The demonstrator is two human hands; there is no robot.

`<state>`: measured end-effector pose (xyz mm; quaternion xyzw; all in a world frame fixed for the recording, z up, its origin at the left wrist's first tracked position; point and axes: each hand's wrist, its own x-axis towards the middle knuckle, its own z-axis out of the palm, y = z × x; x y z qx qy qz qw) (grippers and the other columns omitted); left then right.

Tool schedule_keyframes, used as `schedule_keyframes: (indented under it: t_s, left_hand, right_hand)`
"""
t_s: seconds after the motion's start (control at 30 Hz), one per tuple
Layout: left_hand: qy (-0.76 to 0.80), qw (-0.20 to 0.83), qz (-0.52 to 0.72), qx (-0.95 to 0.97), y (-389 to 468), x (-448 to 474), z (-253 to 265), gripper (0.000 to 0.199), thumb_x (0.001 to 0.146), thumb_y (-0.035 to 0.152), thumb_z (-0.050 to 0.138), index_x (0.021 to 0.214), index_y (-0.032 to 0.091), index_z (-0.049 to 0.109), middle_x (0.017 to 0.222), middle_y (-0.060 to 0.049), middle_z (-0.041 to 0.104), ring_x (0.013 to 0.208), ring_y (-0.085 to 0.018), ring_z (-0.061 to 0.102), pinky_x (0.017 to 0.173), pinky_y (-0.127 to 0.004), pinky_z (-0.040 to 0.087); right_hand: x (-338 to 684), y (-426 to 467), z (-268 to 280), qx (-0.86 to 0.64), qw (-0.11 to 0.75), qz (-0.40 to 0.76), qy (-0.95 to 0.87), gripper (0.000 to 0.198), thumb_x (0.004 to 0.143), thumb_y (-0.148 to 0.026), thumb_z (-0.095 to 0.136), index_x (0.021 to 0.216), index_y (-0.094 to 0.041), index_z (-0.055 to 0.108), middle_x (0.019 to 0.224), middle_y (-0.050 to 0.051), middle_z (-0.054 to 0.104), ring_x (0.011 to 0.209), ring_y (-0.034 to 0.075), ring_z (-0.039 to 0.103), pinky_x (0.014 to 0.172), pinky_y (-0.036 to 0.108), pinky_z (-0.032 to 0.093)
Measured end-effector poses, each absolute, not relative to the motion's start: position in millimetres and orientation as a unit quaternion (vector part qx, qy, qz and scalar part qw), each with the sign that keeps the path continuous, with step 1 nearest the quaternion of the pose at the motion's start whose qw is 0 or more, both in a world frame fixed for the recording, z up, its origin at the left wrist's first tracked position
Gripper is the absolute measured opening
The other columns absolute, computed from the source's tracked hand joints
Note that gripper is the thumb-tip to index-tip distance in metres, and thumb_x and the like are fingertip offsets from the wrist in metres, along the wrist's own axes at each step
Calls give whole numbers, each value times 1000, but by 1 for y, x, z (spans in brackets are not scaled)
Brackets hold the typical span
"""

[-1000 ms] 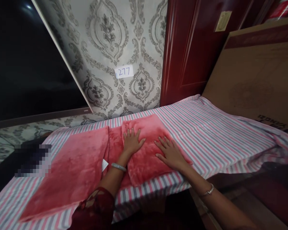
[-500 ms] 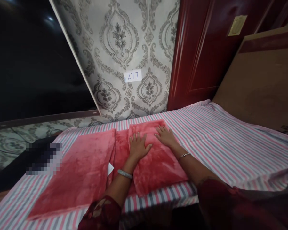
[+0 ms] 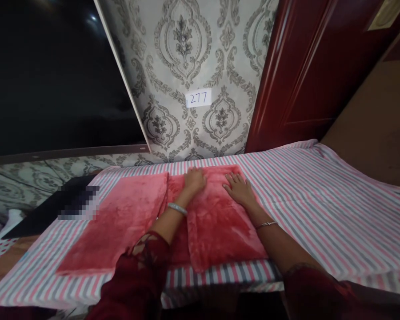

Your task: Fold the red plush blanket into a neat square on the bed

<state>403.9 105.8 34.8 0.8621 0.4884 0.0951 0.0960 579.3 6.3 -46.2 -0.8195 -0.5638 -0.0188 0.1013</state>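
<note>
Striped sheet [image 3: 320,195] covering the surface; patterned wallpaper [image 3: 183,53] bearing a paper label "277" [image 3: 198,98]; dark red door [image 3: 306,75] at right.

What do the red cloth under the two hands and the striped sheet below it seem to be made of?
The red cloth, with the left hand and the right hand flat on it, looks like plush fleece or velvet-like fabric: soft sheen and a shaded, brushed nap. The striped sheet looks like thin woven cotton or a blend: matte, flat, with fine wrinkles. Neither fibre can be told for certain.
</note>
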Motion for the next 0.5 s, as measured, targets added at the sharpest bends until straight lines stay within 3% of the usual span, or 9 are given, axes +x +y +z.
schedule_keyframes:
  t_s: [0.3,0.5]
  left_hand:
    - [600,142,130,776,165,406,10,46,96,44,47,126,14,65,134,-22,63,119,-32,64,92,-40,52]
    - [603,156,206,754,165,399,-6,42,98,45,44,125,16,58,125,-15,69,113,-27,67,88,-34,50]
  right_hand:
    - [576,5,-39,-822,112,-4,-558,59,105,-50,30,158,-23,34,166,10,28,152,30,21,118,59,23]
    - [576,3,-39,-821,110,3,-560,60,105,-49,30,159,-24,33,167,9,25,153,30,20,118,58,23]
